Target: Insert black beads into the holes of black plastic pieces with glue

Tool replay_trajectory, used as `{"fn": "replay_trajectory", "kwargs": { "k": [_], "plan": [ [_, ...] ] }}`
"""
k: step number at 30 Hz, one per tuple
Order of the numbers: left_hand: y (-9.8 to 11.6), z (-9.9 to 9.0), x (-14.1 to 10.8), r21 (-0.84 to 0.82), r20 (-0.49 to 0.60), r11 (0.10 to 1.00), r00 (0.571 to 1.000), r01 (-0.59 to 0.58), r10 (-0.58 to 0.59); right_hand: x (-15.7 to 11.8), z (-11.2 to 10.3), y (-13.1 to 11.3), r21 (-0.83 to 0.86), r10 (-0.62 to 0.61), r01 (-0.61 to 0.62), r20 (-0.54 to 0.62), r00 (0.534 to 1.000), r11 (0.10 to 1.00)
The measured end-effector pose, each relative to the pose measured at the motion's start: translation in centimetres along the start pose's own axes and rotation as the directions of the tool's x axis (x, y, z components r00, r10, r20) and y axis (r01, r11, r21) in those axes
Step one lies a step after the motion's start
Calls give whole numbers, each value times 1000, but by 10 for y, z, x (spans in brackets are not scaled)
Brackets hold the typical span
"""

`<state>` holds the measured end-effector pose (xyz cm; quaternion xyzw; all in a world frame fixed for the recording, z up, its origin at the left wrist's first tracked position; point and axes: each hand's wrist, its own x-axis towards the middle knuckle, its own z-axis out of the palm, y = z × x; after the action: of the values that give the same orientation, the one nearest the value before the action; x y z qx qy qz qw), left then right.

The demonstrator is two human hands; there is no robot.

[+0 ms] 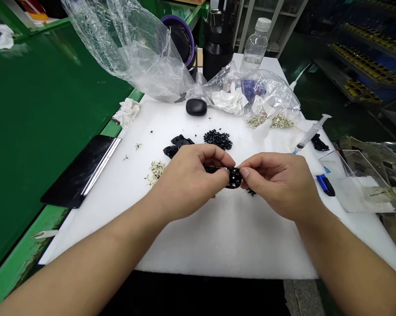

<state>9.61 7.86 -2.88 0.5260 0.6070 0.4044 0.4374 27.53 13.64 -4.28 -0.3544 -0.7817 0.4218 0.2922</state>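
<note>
My left hand (pixel 194 182) is closed around a small glossy black plastic part (pixel 234 177) with rounded end and light spots, held over the white work surface. At the part's right end, the thumb and forefinger of my right hand (pixel 276 180) are pinched together; whatever is between them is hidden or too small to name. Behind the hands lies a pile of tiny black pieces (pixel 218 139). More black parts (pixel 180 144) sit beyond my left hand, with a heap of small pale pieces (pixel 156 171) to its left. A few black bits (pixel 251 192) show under my right hand.
A syringe (pixel 312 134), a blue-and-black object (pixel 326 185) and a clear plastic box (pixel 365 184) are on the right. Clear plastic bags (pixel 128 52), a black case (pixel 196 107), a dark flask (pixel 217 48) and a bottle (pixel 255 46) stand behind. A black panel (pixel 76 171) lies left.
</note>
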Motion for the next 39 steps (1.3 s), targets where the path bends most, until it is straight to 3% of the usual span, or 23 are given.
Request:
{"fn": "replay_trajectory", "kwargs": {
  "k": [8,14,19,22,24,26,29,31,34,39],
  "plan": [
    [-5,-1,1,54,35,999,999,-1,-1,2,0,-3,-198,-186,179,-16,982,964],
    [-1,-1,1,74,25,997,1000,-4,3,3,0,0,-365,-410,380,-5,912,850],
    [1,-1,0,42,47,998,997,54,-56,0,0,-1,-373,-372,336,-27,928,865],
    [1,-1,2,95,-13,994,999,46,-45,4,-4,1,-400,-352,307,-44,935,864],
    [1,-3,4,185,-91,982,996,27,-10,8,-6,5,-450,-313,282,7,950,847],
    [1,-8,7,267,-173,963,985,26,22,12,-6,10,-521,-258,289,133,957,803],
    [0,-18,10,301,-284,953,958,48,41,12,0,16,-581,-242,436,384,891,687],
    [-2,-24,11,290,-338,956,940,50,54,8,6,18,-602,-273,539,480,834,589],
    [-4,-26,12,280,-352,960,933,25,78,3,12,19,-627,-327,595,499,803,503],
    [-6,-24,11,250,-292,968,953,-6,81,4,11,21,-597,-363,573,444,819,562]
  ]
}}
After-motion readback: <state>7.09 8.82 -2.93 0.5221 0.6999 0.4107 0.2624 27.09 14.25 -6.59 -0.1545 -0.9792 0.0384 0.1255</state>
